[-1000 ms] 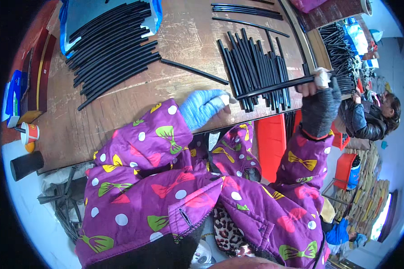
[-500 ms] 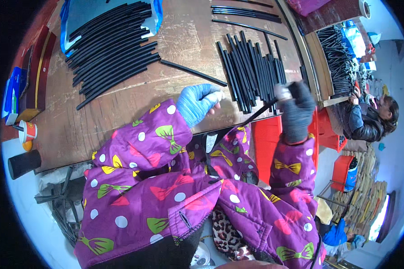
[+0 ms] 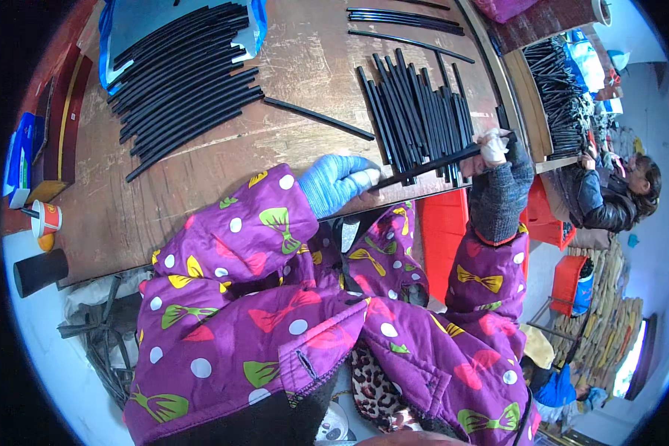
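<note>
My left hand [image 3: 340, 183], in a light blue glove with pale fingertips, is closed on the near end of a slim black rod [image 3: 430, 166] at the table's front edge. The rod slants up to the right, where my right hand [image 3: 504, 167], in a dark grey glove with whitish fingertips, grips its other end. Right behind it lies a spread of similar black rods [image 3: 416, 111]. A single black rod [image 3: 320, 119] rests on the tabletop left of that spread. What the rods are made of, I cannot tell.
A larger pile of black rods [image 3: 186, 104] covers the left of the wooden table [image 3: 297, 67], partly over a blue-edged sheet. A paper cup [image 3: 46, 218] stands at the left edge. Red bins [image 3: 442, 238] sit below the table. Another person [image 3: 617, 197] works at the right.
My right hand has moved slightly right and the rod has risen to lie between both hands. The rod's left end is now in my left hand's fingers, which held nothing visible before.
</note>
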`<state>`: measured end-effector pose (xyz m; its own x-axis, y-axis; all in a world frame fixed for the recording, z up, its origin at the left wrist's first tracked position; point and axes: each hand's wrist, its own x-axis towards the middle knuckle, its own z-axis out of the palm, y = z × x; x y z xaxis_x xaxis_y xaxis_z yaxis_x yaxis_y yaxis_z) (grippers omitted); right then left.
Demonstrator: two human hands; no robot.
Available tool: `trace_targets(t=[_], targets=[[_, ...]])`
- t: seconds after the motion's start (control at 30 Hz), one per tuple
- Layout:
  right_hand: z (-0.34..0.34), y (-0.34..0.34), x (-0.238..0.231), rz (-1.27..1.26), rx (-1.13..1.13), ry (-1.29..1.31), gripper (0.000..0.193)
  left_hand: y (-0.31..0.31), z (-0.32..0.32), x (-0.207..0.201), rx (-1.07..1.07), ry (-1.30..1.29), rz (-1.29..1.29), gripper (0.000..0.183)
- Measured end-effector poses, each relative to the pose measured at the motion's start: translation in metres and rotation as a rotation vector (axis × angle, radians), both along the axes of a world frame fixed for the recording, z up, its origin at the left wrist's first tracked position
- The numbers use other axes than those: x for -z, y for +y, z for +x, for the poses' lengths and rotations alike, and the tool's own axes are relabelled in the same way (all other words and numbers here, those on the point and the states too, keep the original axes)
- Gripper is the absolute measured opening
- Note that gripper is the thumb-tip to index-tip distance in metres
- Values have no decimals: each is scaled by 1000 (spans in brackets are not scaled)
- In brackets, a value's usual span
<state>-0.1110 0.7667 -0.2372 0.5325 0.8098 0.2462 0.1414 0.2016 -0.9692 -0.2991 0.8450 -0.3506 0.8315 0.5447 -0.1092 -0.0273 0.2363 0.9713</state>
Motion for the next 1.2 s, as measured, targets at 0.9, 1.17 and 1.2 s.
trace_targets(t=[0.9,1.17,1.2], targets=[[-27,2,14,-176,-23,-30,12,2,-7,-34,132,220,-49,18],[-47,15,34,-192,-191,-143,12,3,-1,-12,-61,-111,-11,31],[-48,16,38,-263,-255,-89,12,7,1,-9,-53,-109,-19,31]])
